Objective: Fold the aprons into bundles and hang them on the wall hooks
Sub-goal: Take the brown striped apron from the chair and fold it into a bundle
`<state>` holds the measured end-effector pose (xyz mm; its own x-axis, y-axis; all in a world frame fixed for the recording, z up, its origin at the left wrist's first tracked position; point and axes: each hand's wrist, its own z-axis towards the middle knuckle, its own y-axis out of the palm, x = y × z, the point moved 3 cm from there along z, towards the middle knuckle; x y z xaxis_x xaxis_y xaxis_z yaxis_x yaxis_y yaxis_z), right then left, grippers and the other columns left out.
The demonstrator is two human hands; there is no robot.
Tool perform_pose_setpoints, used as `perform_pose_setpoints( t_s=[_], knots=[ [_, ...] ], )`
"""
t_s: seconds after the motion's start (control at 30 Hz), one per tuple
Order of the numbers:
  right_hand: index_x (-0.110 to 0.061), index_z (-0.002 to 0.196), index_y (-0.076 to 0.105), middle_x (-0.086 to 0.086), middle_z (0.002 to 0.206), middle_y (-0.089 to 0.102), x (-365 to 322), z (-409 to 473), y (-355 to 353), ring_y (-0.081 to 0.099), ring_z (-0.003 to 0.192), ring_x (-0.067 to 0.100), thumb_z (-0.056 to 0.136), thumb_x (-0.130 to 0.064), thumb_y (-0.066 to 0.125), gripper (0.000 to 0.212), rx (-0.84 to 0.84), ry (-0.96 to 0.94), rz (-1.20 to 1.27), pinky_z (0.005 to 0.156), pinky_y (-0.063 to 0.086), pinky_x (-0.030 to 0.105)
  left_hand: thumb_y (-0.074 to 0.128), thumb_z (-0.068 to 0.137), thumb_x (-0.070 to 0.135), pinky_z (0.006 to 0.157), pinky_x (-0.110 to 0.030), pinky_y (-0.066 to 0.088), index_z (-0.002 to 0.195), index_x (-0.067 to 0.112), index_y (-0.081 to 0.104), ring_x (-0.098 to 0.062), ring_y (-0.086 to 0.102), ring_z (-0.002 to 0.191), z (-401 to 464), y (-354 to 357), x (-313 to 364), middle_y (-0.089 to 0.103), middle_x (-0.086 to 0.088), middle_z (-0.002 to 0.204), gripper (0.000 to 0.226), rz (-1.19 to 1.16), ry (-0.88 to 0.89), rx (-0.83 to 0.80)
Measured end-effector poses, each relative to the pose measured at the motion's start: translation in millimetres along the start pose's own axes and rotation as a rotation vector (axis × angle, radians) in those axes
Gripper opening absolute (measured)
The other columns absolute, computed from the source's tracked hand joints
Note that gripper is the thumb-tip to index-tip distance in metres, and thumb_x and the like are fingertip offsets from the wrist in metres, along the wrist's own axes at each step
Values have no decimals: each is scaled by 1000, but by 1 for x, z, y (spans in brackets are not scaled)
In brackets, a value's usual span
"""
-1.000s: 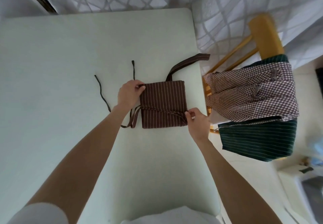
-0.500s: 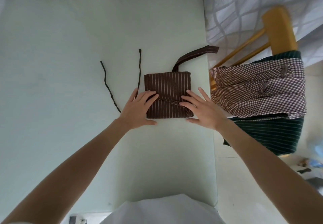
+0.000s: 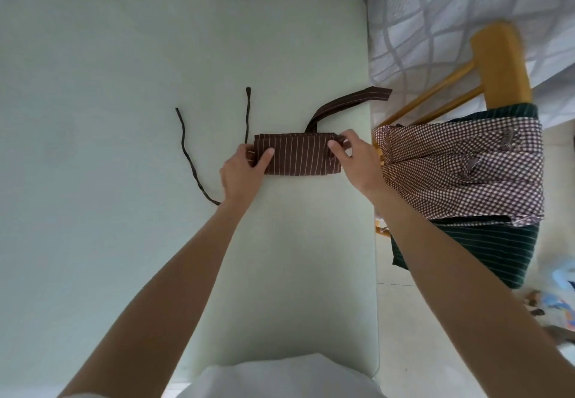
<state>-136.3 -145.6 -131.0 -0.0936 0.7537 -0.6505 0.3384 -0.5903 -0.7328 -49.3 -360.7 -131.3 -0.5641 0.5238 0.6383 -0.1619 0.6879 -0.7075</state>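
Your left hand point(image 3: 245, 167) grips the left end of the brown striped apron point(image 3: 298, 158), thumb on top of the cloth and fingers curled around its end. Your right hand point(image 3: 354, 155) grips the right end the same way, thumb on the top face and fingers wrapped over the far side. Between both hands the apron is a short, wide band, with its pale stripes running front to back.

The apron lies on the pale green tabletop point(image 3: 124, 242), close to the right edge and roughly midway between the near and far edges. Its right end sits just inside that edge.

A wide striped strap point(image 3: 348, 102) rises from the far side of the bundle and runs toward the far right, with its tip past the tabletop's right edge. Two thin dark ties lie loose on the tabletop to the left of the bundle. One tie point(image 3: 248, 114) runs straight toward the far edge from the bundle's left far corner. The other tie point(image 3: 189, 155) curves further left, and its near end goes under your left wrist.

Beyond the right edge stands a wooden chair point(image 3: 497, 65). A brown checked apron point(image 3: 460, 167) is draped over it, on top of a dark green striped apron point(image 3: 466, 254). The checked cloth sits just beside your right hand; whether they touch cannot be told.
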Motion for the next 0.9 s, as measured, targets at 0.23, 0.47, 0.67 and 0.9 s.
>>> perform_pose_setpoints(
  t_s=[0.23, 0.47, 0.67, 0.9],
  knots=[
    [-15, 130, 47, 15, 125, 48, -2, 24, 11, 55, 107, 29, 97, -39, 43, 41, -78, 83, -223, 90, 43, 39, 61, 83, 51, 95, -32, 40, 108, 14, 58, -18, 62, 96, 29, 5, 2, 67, 2, 100, 45, 34, -112, 28],
    [-10, 106, 55, 6, 96, 64, 2, -65, 37, 62, 82, 24, 96, -38, 47, 31, -138, 100, -129, 71, 40, 29, 56, 89, 28, 115, -45, 10, 121, 18, 52, -20, 46, 121, -14, -17, 5, 52, -1, 126, 34, 313, 422, 263],
    [-15, 99, 61, -1, 86, 68, -10, -162, 63, 63, 69, 15, 91, -34, 60, 21, -156, 315, 191, 68, 48, 27, 45, 94, 35, 116, -44, 18, 138, 16, 43, -16, 24, 141, -104, 5, -31, 38, 1, 147, 48, 252, 663, -110],
    [-15, 115, 60, 3, 105, 66, -20, -183, 52, 60, 95, 21, 91, -28, 58, 27, -101, -11, -136, 84, 42, 33, 43, 90, 57, 115, -54, 1, 150, 25, 5, -9, -13, 143, -120, 32, -46, -6, 9, 158, 78, 604, 528, -425]
  ],
)
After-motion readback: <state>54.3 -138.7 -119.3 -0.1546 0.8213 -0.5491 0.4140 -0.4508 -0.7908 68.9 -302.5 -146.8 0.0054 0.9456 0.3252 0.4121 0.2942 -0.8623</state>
